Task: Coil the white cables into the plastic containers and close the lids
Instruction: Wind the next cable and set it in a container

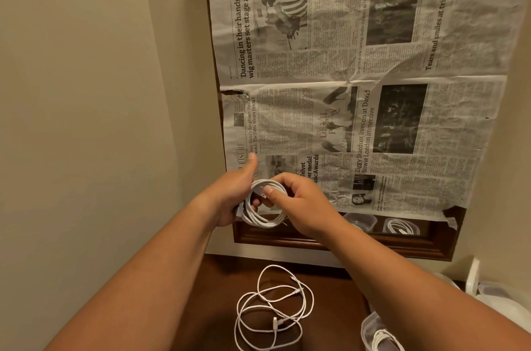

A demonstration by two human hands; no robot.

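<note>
Fingers (271, 192) of right hand (298, 207) and left hand (232, 198) pinch a coiled cable (267, 220); a loose cable (270, 307) waits on the tabletop (224, 293), and one plastic container (366, 327) looks filled.

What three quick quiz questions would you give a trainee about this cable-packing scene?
1. True or false: the left hand and the right hand both hold the coiled cable.
2. The loose cable lies: A) on the table; B) on the floor; C) inside a closed container.
3. What covers the wooden frame behind the hands?

Key: 1 true; 2 A; 3 newspaper.
</note>
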